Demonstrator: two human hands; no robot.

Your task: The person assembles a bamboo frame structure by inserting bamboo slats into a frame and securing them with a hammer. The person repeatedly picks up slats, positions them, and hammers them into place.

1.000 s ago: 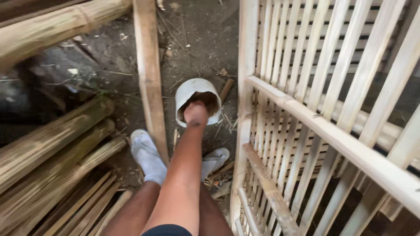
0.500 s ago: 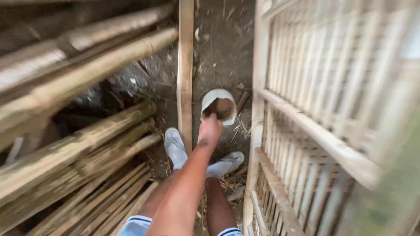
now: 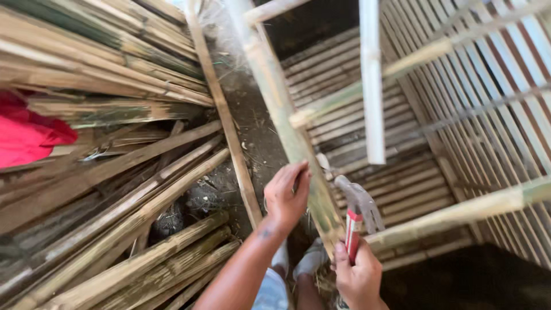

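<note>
left hand (image 3: 287,195) on bamboo post (image 3: 287,123), right hand (image 3: 359,275) gripping hammer (image 3: 357,209)

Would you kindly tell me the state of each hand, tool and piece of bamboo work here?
left hand: fingers pressed against the bamboo post
bamboo post: leaning, part of the frame
right hand: shut on the hammer
hammer: raised, head up beside the post
slatted bamboo frame: assembled, tilted
bamboo poles: stacked loose
</note>
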